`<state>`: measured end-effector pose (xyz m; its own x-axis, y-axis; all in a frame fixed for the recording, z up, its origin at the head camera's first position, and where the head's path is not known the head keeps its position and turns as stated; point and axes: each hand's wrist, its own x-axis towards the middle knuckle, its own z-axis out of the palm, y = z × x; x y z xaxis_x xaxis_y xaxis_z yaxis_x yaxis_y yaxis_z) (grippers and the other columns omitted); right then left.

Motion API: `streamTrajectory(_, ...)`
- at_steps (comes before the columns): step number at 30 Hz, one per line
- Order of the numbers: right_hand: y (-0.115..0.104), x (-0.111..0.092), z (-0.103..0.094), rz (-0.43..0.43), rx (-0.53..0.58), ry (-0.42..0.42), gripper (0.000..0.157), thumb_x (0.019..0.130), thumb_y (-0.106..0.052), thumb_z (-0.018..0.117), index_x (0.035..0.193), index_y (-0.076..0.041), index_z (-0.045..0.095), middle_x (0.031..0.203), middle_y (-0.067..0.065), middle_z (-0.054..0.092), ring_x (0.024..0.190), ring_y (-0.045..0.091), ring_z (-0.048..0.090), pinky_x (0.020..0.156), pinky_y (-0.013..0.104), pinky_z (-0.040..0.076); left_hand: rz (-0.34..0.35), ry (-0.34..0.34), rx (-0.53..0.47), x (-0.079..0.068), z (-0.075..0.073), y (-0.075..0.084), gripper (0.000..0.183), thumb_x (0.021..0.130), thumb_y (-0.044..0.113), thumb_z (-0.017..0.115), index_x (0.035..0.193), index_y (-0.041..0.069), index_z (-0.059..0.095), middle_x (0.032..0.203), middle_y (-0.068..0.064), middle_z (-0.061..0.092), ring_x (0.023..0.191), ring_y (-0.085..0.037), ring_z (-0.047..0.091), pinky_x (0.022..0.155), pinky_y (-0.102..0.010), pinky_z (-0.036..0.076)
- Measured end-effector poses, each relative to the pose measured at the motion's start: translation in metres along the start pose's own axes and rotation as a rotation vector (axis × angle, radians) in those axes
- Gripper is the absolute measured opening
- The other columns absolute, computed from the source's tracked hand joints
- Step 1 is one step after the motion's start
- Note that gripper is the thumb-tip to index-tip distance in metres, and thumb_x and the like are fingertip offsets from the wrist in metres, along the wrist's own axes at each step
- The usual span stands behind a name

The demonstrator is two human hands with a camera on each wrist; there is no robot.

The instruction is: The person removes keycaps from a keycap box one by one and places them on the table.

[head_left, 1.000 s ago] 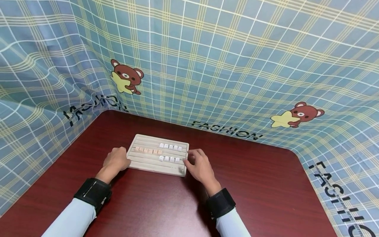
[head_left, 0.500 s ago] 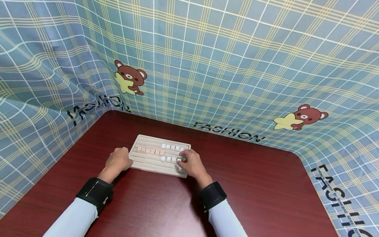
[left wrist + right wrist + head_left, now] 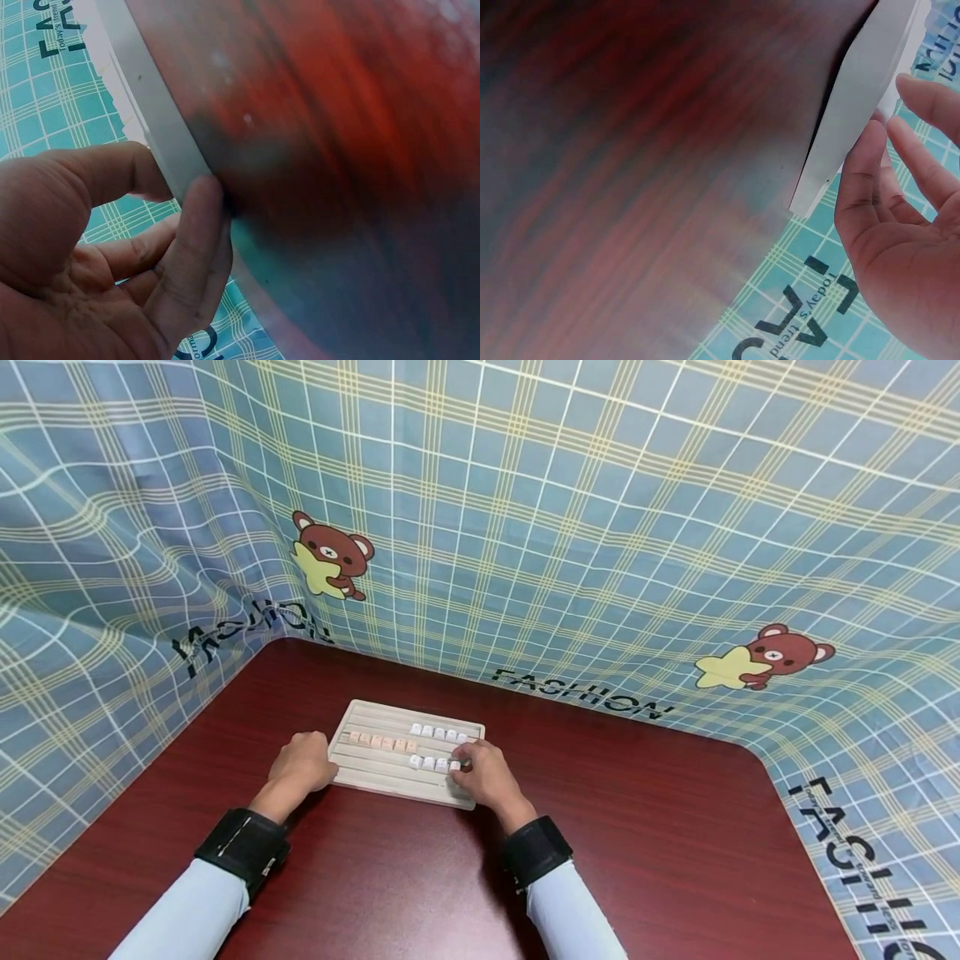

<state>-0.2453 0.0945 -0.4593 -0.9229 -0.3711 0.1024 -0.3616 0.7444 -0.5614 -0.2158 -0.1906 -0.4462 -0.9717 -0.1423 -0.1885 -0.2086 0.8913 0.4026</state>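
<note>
A cream grooved tray (image 3: 390,778) lies on the table, holding small keycaps in rows. One row of peach keycaps (image 3: 382,742) sits left of centre; white keycaps form an upper row (image 3: 438,732) and a lower row (image 3: 429,763) towards the right. My left hand (image 3: 302,766) grips the tray's left edge; the left wrist view shows fingers (image 3: 199,225) against its side wall. Over the tray's right part, my right hand (image 3: 489,774) pinches the rightmost white keycap (image 3: 455,767) of the lower row between thumb and finger. The right wrist view hides that keycap behind the tray wall (image 3: 840,112).
The dark red table (image 3: 360,877) extends around the tray. A blue plaid cloth (image 3: 540,527) with bear prints hangs behind it and at both sides. Black bands (image 3: 243,843) circle both wrists.
My right hand has moved left from beside the tray's right edge onto the last keycap of the lower white row. The left hand keeps its place at the left edge.
</note>
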Motion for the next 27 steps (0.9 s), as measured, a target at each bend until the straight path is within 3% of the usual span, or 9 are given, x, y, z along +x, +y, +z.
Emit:
streamTrajectory(10,-0.0008,0.0008,0.0007,-0.033,-0.082,0.009,0.016,0.081,-0.006,0.073,0.097,-0.005,0.072,0.089,0.010,0.064,0.080,0.017,0.061,0.067,0.023,0.048,0.006,0.014,-0.006,0.0007,0.0006,-0.0004,0.019,0.081,0.008,0.063,0.091,-0.009,0.063,0.075,-0.018,0.055,0.065,-0.026,0.049,0.055,-0.036,0.040)
streamTrajectory(27,0.0000,0.0006,0.0039,-0.029,-0.095,0.024,0.015,0.081,-0.007,0.074,0.096,-0.007,0.073,0.089,0.008,0.064,0.078,0.017,0.064,0.065,0.022,0.048,0.025,0.017,-0.004,0.0015,0.0013,-0.0031,0.020,0.081,0.008,0.062,0.091,-0.009,0.063,0.079,-0.019,0.057,0.068,-0.027,0.051,0.056,-0.038,0.042)
